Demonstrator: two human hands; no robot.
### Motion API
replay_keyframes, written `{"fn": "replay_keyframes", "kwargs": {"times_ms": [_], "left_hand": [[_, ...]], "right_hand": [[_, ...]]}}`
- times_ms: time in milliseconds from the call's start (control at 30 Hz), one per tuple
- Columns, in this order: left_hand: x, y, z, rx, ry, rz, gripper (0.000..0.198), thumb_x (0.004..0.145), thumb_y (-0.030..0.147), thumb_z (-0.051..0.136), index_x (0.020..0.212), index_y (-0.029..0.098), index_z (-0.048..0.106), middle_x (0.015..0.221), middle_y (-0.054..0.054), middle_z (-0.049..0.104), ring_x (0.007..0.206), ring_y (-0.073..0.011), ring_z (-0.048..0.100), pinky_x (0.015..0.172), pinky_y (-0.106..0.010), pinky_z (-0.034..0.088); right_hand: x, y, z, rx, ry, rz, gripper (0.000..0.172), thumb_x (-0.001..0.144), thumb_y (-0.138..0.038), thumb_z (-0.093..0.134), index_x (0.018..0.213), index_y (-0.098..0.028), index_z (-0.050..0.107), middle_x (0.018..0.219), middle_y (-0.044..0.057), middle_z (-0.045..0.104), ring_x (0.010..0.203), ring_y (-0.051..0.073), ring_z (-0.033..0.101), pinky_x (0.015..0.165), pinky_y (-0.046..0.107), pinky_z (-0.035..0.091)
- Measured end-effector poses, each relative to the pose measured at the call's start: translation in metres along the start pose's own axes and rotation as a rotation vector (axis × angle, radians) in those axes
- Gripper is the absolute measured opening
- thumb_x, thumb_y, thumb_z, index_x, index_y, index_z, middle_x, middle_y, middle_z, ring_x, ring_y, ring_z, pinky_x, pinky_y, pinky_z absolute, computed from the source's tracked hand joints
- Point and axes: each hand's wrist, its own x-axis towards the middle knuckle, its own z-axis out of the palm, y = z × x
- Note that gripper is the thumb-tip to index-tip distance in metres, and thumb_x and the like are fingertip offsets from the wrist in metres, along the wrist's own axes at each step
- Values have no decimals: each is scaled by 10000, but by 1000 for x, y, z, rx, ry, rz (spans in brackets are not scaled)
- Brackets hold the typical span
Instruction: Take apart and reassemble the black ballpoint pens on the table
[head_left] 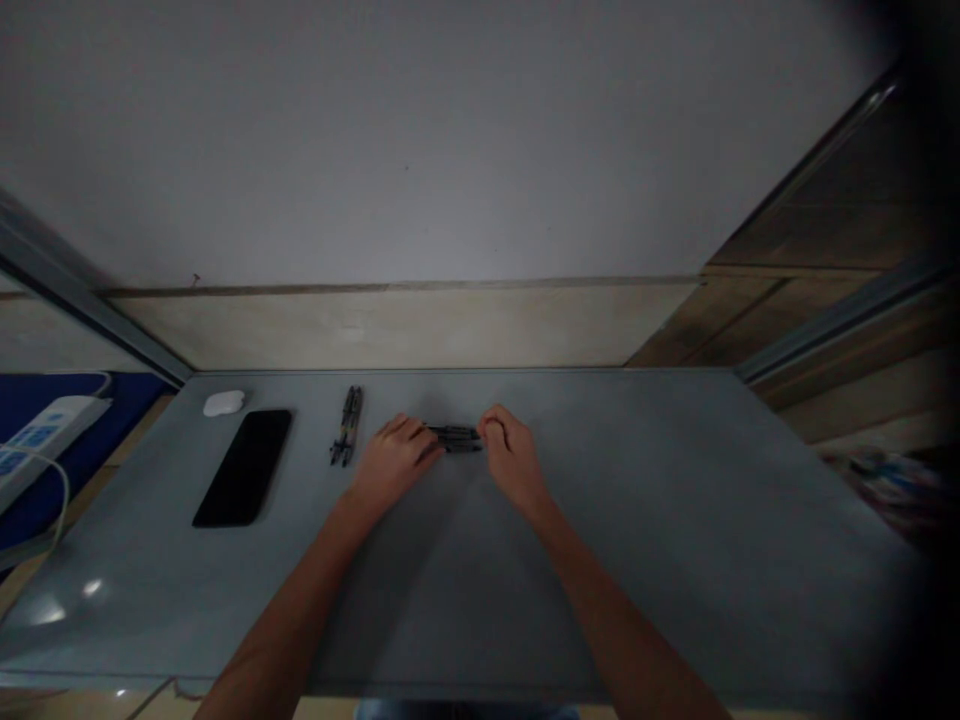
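Left hand (394,462) half-curled, fingertips against one end of two dark pens (454,438), right hand (514,460) gripping the other end, pens held level just above a grey table (600,560), exact grip hidden by fingers

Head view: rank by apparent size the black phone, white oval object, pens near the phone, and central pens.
Black phone; then pens near the phone and central pens, too alike to rank; white oval object smallest.

From here I see black pens (454,438) on the grey surface (675,510), beside a black phone (244,468), a white mouse (223,403), and a blue cloth (75,385) far left.
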Motion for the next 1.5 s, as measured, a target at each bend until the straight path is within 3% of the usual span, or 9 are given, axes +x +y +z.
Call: {"fn": "replay_keyframes", "kwargs": {"times_ms": [333,467,567,700,900,1233,1333,1433,1500], "left_hand": [[1,11,3,-2,-120,35,178,908,327,581,948,176,665,941,-66,638,973,-226,570,863,-369,478],[2,12,3,-8,-104,55,161,921,304,558,972,174,640,967,-66,635,989,-231,561,867,-371,478],[2,11,4,-7,-76,50,157,935,299,531,981,174,615,965,-67,638,963,-227,568,868,-372,475],[3,10,5,-6,-50,16,174,961,289,479,1013,159,583,949,-76,651,954,-231,591,870,-382,475],[2,11,5,-10,-51,-7,178,986,279,422,1029,163,552,948,-72,669,919,-217,631,867,-372,483],[2,10,5,-69,27,-100,181,998,272,384,1065,178,524,988,-79,642,935,-214,613,834,-359,508],[2,8,6,-86,88,-130,204,1003,282,368,1086,174,519,1021,-94,636,969,-219,597,850,-370,505],[2,7,5,-76,143,-131,219,1002,298,375,1107,175,523,1029,-90,634,976,-213,590,863,-361,501],[1,7,4,-53,163,-115,225,999,313,385,1091,177,538,1019,-86,633,971,-210,590,868,-354,499]], "right_hand": [[-1,0,-1,81,12,34,247,855,-169,340,683,-209,513,593,-23,451,559,141,431,554,263,315],[-2,-3,0,149,49,56,214,941,-280,365,878,-209,558,604,-39,447,541,136,427,533,254,323],[-2,-6,-1,65,101,35,239,940,-395,451,827,-209,548,607,-40,444,546,130,421,532,255,321],[-3,-7,-3,-45,131,-9,388,899,-417,528,594,-218,396,535,-53,339,513,116,354,523,260,287],[-5,-6,-3,-29,159,26,496,902,-402,503,544,-226,210,516,-58,207,470,104,256,490,269,224],[-4,-4,-1,82,192,140,483,943,-528,401,575,-222,466,489,-23,412,470,144,410,483,275,308],[-3,0,3,212,196,165,405,947,-522,400,695,-222,503,528,-33,402,477,137,395,470,266,312],[-2,0,5,328,174,99,246,944,-466,440,993,-232,497,588,-56,411,503,135,406,485,253,335],[-1,-2,5,306,159,52,272,924,-441,497,1097,-235,459,648,-48,460,543,134,439,507,249,352]]}}
